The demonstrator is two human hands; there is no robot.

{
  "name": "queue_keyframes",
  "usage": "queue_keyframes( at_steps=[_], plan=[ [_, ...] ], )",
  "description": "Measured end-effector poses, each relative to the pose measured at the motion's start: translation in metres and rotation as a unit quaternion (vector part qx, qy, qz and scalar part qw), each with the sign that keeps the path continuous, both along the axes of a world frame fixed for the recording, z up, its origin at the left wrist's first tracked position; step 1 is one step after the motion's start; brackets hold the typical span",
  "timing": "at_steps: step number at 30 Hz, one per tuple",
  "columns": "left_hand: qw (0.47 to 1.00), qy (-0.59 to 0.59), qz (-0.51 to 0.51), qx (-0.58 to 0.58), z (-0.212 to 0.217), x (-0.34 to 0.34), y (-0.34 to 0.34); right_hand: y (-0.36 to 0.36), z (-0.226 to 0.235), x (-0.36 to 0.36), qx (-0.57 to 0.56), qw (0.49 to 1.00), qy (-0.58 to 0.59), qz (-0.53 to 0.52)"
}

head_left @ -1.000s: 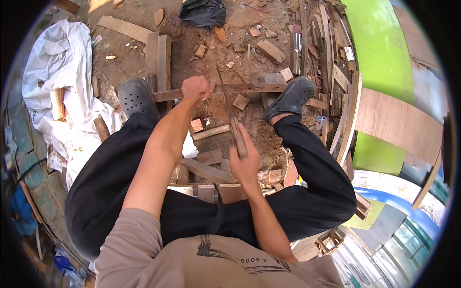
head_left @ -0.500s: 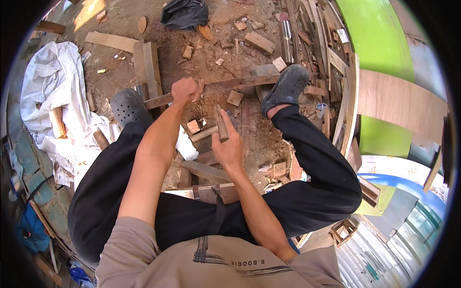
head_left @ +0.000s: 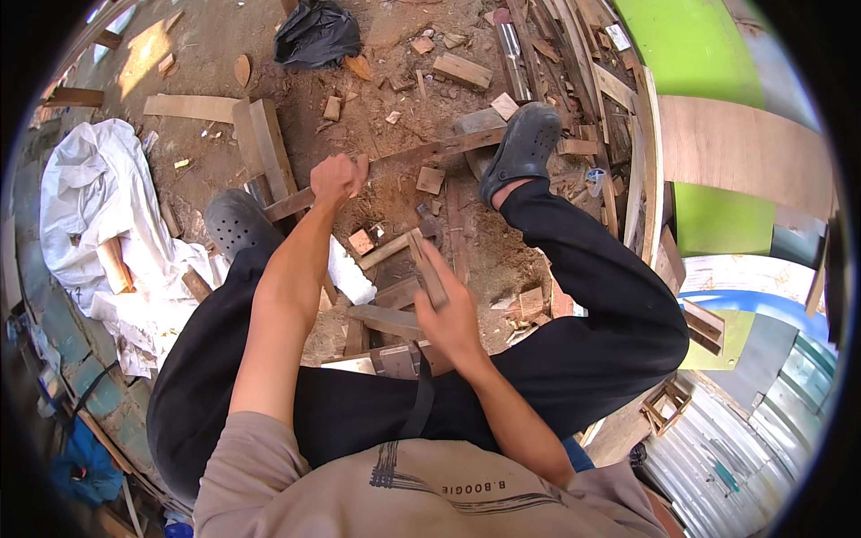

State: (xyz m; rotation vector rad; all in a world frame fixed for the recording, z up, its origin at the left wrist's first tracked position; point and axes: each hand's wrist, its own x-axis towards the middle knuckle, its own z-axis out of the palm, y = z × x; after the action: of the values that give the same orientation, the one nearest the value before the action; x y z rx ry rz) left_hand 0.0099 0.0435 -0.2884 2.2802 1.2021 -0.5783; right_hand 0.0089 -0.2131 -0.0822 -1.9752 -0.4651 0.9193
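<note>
A long, narrow wooden strip (head_left: 439, 147) lies slantwise between my two dark clogs, its ends close to them. My left hand (head_left: 336, 177) is closed in a fist round this strip, left of its middle. Nearer to me, my right hand (head_left: 448, 316) grips a short, flat piece of wood (head_left: 429, 273), thumb on one side and fingers on the other. Just beyond that piece, a small dark object (head_left: 428, 221) is on the ground; its kind is unclear. A pale wooden stick (head_left: 386, 252) and a small wood block (head_left: 361, 241) lie between my hands.
Wood offcuts (head_left: 395, 320) are piled close to my lap. White cloth (head_left: 85, 202) covers ground at the left, and a black plastic bag (head_left: 316, 34) lies at the far side. Long boards (head_left: 647, 170) and a green panel (head_left: 717, 215) stand along the right.
My right hand has drawn back toward me with the short wood piece, away from the long strip. My left hand keeps its hold on the strip. The view has shifted slightly.
</note>
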Motion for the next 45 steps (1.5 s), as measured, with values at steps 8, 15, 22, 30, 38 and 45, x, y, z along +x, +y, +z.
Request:
queue_keyframes(
  at_steps=[8, 15, 22, 30, 38, 45],
  plan=[
    [0.999, -0.039, -0.035, 0.005, 0.001, 0.021, -0.008, 0.054, -0.052, 0.046, -0.051, 0.999, 0.003, -0.011],
    [0.999, -0.035, -0.004, 0.040, -0.002, -0.005, 0.000, -0.031, 0.017, -0.015, 0.027, 0.999, -0.014, -0.037],
    [0.999, -0.012, -0.031, 0.017, -0.007, 0.002, -0.010, 0.019, -0.031, 0.020, -0.002, 1.000, -0.001, -0.016],
    [0.999, -0.031, -0.025, -0.017, 0.000, 0.015, -0.013, 0.023, -0.073, 0.032, 0.001, 0.997, -0.078, -0.023],
    [1.000, -0.019, -0.001, 0.022, 0.004, -0.006, 0.000, -0.026, 0.017, -0.010, 0.024, 1.000, -0.015, 0.012],
    [0.999, -0.031, -0.027, -0.003, 0.001, 0.011, -0.013, 0.016, -0.031, 0.022, -0.011, 1.000, -0.018, -0.014]
  ],
)
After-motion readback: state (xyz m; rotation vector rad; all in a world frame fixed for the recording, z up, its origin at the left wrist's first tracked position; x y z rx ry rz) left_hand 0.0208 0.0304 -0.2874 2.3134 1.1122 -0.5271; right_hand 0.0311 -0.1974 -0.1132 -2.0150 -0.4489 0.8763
